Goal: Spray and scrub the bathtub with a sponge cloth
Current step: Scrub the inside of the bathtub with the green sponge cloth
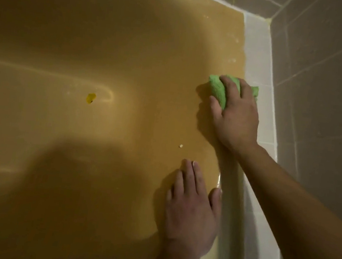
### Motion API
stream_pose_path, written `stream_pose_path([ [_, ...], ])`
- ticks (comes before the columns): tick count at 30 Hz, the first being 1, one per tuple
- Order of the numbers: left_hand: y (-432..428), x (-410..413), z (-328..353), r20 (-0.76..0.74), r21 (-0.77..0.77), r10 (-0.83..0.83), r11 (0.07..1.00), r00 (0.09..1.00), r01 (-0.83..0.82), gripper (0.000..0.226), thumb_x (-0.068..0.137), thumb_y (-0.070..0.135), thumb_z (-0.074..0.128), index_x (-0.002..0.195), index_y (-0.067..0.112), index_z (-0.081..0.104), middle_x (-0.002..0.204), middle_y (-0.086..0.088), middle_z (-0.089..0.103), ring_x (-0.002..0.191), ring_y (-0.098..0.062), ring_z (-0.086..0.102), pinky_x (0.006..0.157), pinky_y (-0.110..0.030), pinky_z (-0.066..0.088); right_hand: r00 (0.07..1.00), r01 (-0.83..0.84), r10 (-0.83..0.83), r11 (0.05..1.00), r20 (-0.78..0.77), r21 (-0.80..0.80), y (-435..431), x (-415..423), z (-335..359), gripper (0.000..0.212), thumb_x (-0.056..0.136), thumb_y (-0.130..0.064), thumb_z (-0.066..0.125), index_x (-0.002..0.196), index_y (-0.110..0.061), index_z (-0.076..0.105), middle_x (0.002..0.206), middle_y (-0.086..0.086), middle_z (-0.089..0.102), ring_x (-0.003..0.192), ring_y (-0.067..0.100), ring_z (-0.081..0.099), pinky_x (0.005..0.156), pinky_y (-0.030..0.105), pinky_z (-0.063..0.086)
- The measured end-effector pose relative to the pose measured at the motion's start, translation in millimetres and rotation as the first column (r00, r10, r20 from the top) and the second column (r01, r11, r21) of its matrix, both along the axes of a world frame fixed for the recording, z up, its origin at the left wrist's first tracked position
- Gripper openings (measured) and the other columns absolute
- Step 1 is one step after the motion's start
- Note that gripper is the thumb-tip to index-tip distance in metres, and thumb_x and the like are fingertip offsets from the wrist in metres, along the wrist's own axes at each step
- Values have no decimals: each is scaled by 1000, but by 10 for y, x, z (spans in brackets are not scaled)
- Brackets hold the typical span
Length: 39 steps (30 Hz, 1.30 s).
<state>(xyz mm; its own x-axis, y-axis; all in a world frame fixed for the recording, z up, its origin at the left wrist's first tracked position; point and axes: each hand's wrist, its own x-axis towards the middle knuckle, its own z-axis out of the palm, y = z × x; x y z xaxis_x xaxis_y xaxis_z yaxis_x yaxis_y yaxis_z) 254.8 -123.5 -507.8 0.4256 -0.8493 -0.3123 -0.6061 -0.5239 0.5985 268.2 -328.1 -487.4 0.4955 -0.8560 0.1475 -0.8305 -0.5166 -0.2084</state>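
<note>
Two bare hands in shot, left hand [193,214] near, right hand [236,118] farther off, right forearm [286,197] bare and unsleeved right down to the frame edge, short pale fingernails [194,163] on the left, creased knuckles.

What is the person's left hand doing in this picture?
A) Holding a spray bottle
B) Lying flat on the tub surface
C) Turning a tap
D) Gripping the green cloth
B: the left hand lies with straight fingers flat on the tan bathtub, holding nothing, while the right hand grips the green sponge cloth beside the white ledge.
</note>
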Motion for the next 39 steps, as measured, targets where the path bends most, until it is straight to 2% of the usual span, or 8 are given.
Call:
stream_pose_path([
  [5,-193,-27,-127,4,-70,69,995,998,-68,72,103,53,27,155,6,43,159,-11,48,140,-32,54,99,-47,56,997,-78,78,996,-14,35,472,-279,8,52,97,-39,60,147,-28,49,151,7,42,138,31,43,111,58,41],
  [8,-244,-37,-144,8,-64,92,994,996,-92,75,106,59,19,158,8,39,162,-9,44,143,-31,51,100,-47,55,997,-80,80,996,-8,32,276,-234,14,52,96,-39,61,146,-27,50,149,7,44,134,30,45,106,57,45],
  [14,-278,-17,-137,-1,-76,117,990,993,-117,76,107,60,20,157,8,43,163,-7,43,143,-30,52,99,-47,56,999,-42,42,998,0,47,-527,203,-20,55,104,-55,43,155,-35,38,158,9,38,144,28,39,115,57,38],
  [22,-357,-24,-126,28,-112,97,989,995,-93,74,104,55,30,159,6,37,165,-9,39,146,-31,47,106,-47,53,986,-166,169,978,-14,130,173,-393,80,52,108,-49,36,157,-31,37,162,6,32,149,30,33,118,58,32],
  [25,-415,-34,-126,35,-120,107,987,994,-102,70,107,51,27,159,5,38,166,-10,38,147,-31,46,107,-48,52,997,-70,68,993,24,99,-370,-141,61,56,106,-53,33,157,-29,37,160,11,37,148,31,35,118,57,33],
  [28,-473,-43,-140,101,-154,28,988,995,-12,67,111,44,10,161,5,30,169,-14,30,153,-33,37,114,-51,46,996,53,-60,993,62,107,-761,65,19,60,104,-54,33,158,-27,36,160,13,38,149,31,33,120,55,31],
  [33,-587,-64,-125,170,-152,-4,988,985,30,67,106,39,25,163,5,25,171,-16,22,157,-34,27,119,-54,39,996,30,-36,998,86,63,-204,-329,20,54,106,-48,36,153,-23,43,154,11,44,145,29,38,116,54,35],
  [39,-691,-68,-99,176,-136,27,991,984,-2,66,106,40,24,162,5,27,171,-15,23,157,-33,25,118,-55,41,993,96,-99,994,60,49,21,-640,-4,51,105,-44,39,153,-26,43,156,8,42,146,30,37,116,59,35],
])
